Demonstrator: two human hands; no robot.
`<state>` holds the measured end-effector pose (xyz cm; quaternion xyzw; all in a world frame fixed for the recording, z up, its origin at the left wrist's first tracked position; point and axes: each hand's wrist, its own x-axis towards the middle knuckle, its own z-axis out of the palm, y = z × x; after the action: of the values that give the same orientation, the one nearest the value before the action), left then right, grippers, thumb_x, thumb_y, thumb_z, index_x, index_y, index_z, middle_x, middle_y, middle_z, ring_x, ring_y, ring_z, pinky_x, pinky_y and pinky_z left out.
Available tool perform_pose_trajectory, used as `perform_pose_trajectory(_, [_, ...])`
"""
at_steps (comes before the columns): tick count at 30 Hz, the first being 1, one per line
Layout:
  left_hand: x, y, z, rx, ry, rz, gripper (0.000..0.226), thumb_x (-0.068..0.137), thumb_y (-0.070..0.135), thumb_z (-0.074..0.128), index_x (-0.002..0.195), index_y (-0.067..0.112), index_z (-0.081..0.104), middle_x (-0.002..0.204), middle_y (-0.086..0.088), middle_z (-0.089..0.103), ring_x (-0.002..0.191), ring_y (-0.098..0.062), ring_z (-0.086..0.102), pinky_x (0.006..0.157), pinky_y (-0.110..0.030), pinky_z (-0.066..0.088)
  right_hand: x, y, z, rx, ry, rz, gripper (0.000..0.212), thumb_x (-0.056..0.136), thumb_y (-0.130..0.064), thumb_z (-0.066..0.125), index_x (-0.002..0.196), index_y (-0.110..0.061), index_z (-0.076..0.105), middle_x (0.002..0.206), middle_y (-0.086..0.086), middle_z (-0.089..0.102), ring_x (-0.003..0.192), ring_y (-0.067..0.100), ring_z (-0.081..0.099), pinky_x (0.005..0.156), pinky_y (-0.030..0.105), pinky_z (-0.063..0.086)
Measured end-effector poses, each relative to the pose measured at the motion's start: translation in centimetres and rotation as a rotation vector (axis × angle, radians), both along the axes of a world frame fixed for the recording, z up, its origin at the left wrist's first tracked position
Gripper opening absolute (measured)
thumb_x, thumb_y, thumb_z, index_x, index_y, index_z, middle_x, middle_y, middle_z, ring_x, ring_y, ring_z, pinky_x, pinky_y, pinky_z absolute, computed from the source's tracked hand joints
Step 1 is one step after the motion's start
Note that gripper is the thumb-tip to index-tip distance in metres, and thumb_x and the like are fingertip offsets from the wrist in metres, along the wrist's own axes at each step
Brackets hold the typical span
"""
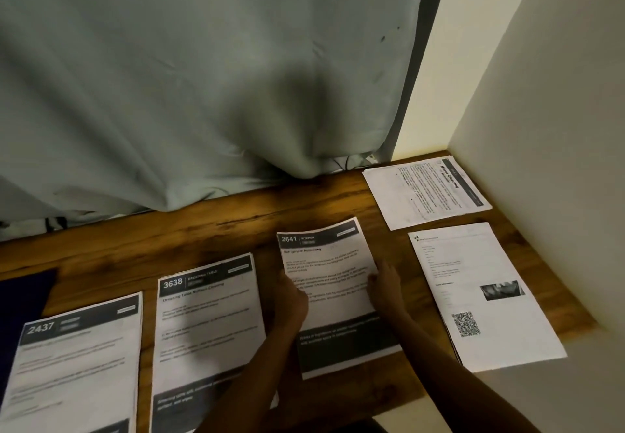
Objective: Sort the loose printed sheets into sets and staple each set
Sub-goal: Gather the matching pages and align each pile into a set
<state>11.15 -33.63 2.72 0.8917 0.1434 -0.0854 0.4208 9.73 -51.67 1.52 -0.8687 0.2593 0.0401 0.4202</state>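
we see, on the brown wooden table (236,229), a row of white printed paper: the 2437 stack (77,365) leftmost, the 3638 stack (206,324) next, the 2641 sheet (334,297) right of it, the qr-code sheet (483,297) rightmost, the mirror cleaning sheet (426,189) behind that.

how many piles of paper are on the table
5: 2437 pile far left, 3638 pile next, 2641 pile centre, QR-code pile right, Mirror Cleaning pile back right.
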Motion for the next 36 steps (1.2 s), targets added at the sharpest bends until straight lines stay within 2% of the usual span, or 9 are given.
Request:
perform_pose_trajectory(5, [-0.4,0.4,-1.3,0.030,0.096,-0.037,0.046,0.093,0.010,0.051,0.138,0.008,0.038,0.135,-0.015,0.042,0.122,-0.028,0.047,0.100,-0.035,0.042,-0.2,0.0,-1.0,-0.051,0.013,0.020,0.034,0.097,-0.010,0.044,0.131,-0.006,0.043,0.135,0.013,0.041,0.120,0.028,0.048,0.099,0.039,0.045])
perform_pose_trajectory(12, [-1.7,0.6,-2.9,0.151,0.069,-0.144,0.070,0.096,0.021,0.049,0.150,0.007,0.007,0.148,-0.018,0.023,0.133,-0.029,0.035,0.106,-0.037,0.040,-1.0,-0.5,-1.7,-0.248,-0.051,0.146,0.053,0.096,-0.018,0.048,0.144,-0.010,0.029,0.145,0.012,0.034,0.131,0.027,0.036,0.106,0.039,0.038])
perform_pose_trajectory(16, [-3.3,1.1,-4.0,0.337,-0.018,-0.331,0.077,0.097,0.046,0.037,0.150,0.015,-0.009,0.157,-0.011,-0.014,0.145,-0.029,-0.007,0.116,-0.038,0.002,-3.2,0.5,-2.5,-0.408,-0.089,0.460,0.068,0.096,-0.042,0.038,0.152,-0.019,0.004,0.158,0.004,-0.001,0.145,0.024,0.002,0.117,0.038,0.012])
perform_pose_trajectory(19, [-4.1,1.5,-4.4,0.483,-0.034,-0.501,0.086,0.081,0.069,0.006,0.144,0.018,-0.022,0.150,-0.005,-0.029,0.138,-0.022,-0.027,0.110,-0.037,-0.018,-4.1,1.0,-3.7,-0.504,-0.044,0.686,0.076,0.089,-0.063,0.012,0.148,-0.022,-0.011,0.154,0.001,-0.019,0.143,0.017,-0.018,0.113,0.031,-0.015])
perform_pose_trajectory(21, [-4.5,1.8,-4.9,0.530,-0.027,-0.590,0.092,0.073,0.073,-0.001,0.143,0.018,-0.025,0.150,-0.005,-0.029,0.136,-0.022,-0.030,0.110,-0.039,-0.020,-4.2,1.1,-4.4,-0.530,0.001,0.731,0.083,0.083,-0.071,0.003,0.146,-0.022,-0.018,0.152,0.002,-0.025,0.142,0.019,-0.023,0.111,0.032,-0.019])
perform_pose_trajectory(25, [-4.4,2.4,-5.0,0.569,-0.001,-0.666,0.090,0.088,0.069,0.023,0.145,0.015,-0.023,0.156,-0.009,-0.021,0.135,-0.021,-0.029,0.110,-0.039,-0.020,-4.1,1.1,-4.5,-0.529,0.038,0.742,0.086,0.078,-0.071,-0.004,0.146,-0.020,-0.017,0.152,0.004,-0.024,0.142,0.019,-0.021,0.111,0.034,-0.020])
perform_pose_trajectory(28, [-4.2,2.3,-4.1,0.586,0.014,-0.703,0.091,0.085,0.068,0.019,0.145,0.012,-0.022,0.156,-0.012,-0.019,0.141,-0.026,-0.022,0.109,-0.040,-0.019,-4.0,1.2,-4.2,-0.544,0.052,0.736,0.087,0.076,-0.071,-0.005,0.146,-0.021,-0.017,0.152,0.004,-0.022,0.143,0.019,-0.019,0.111,0.035,-0.019])
perform_pose_trajectory(32, [-3.5,1.9,-3.1,0.585,0.027,-0.717,0.088,0.091,0.064,0.026,0.149,0.009,-0.011,0.158,-0.015,-0.010,0.145,-0.031,-0.012,0.108,-0.042,-0.017,-3.7,1.3,-4.1,-0.540,0.065,0.715,0.088,0.079,-0.074,0.000,0.147,-0.020,-0.014,0.151,0.002,-0.022,0.143,0.019,-0.017,0.118,0.044,-0.010])
perform_pose_trajectory(36, [-2.9,0.9,-1.9,0.507,-0.047,-0.749,0.082,0.095,0.058,0.031,0.150,0.012,-0.010,0.158,-0.012,-0.012,0.145,-0.030,-0.014,0.108,-0.041,-0.017,-4.0,1.1,-2.8,-0.457,-0.035,0.544,0.084,0.082,-0.070,0.009,0.149,-0.022,-0.007,0.152,0.000,-0.020,0.141,0.016,-0.020,0.116,0.038,-0.013])
